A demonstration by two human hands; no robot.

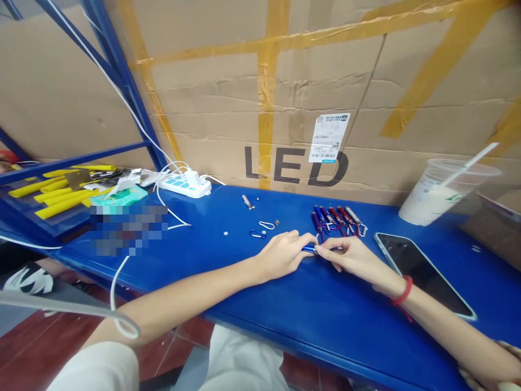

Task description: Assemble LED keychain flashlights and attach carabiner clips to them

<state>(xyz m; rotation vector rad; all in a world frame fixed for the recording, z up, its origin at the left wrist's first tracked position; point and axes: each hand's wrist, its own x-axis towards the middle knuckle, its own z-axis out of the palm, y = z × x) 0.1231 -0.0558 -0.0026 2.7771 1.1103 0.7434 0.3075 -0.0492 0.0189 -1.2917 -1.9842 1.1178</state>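
Observation:
My left hand [287,251] grips a small blue keychain flashlight [309,248] over the blue table, its fingers wrapped round one end. At the other end, my right hand [345,254] pinches the flashlight between thumb and fingertips; part of it is hidden by the fingers. Just beyond the hands lies a row of keychain flashlights [334,215] in purple, blue, red and silver, with small carabiners on them. Left of these are a loose silver carabiner [267,225] and a blue carabiner [258,234]. A short silver tube [246,202] lies farther back.
A phone [423,271] lies right of my right forearm, with a plastic cup [433,195] and straw behind. At left are a white power strip [185,185], loose white cable, a green packet [118,201] and yellow tubes [61,195]. A large cardboard box [228,108] stands behind.

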